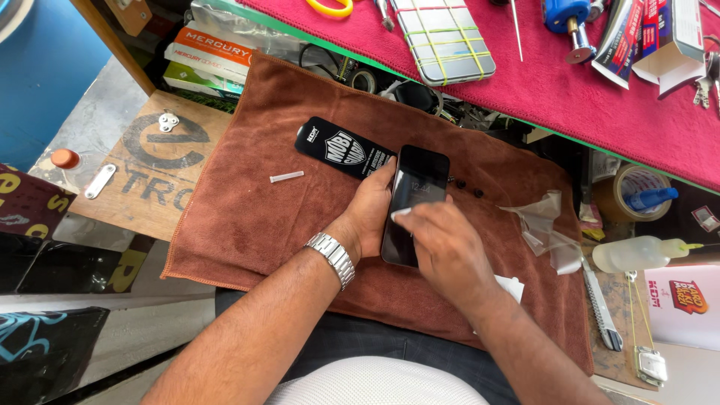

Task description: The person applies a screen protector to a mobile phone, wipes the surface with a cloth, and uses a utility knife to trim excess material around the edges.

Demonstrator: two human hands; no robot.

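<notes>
A black smartphone (417,187) lies lengthwise over a brown towel (255,225) spread on my lap. My left hand (369,214), with a metal watch on the wrist, grips the phone's left edge. My right hand (442,244) rests on the lower part of the screen, one fingertip pressing the glass near the left side. The screen is lit faintly. A black flat packet (337,146) lies just beyond the phone on the towel.
Crumpled clear film (544,225) and a small white strip (286,177) lie on the towel. A squeeze bottle (637,253), tape roll (626,191) and utility knife (602,304) sit at right. A red-clothed bench (570,97) behind holds a banded phone (444,39) and tools.
</notes>
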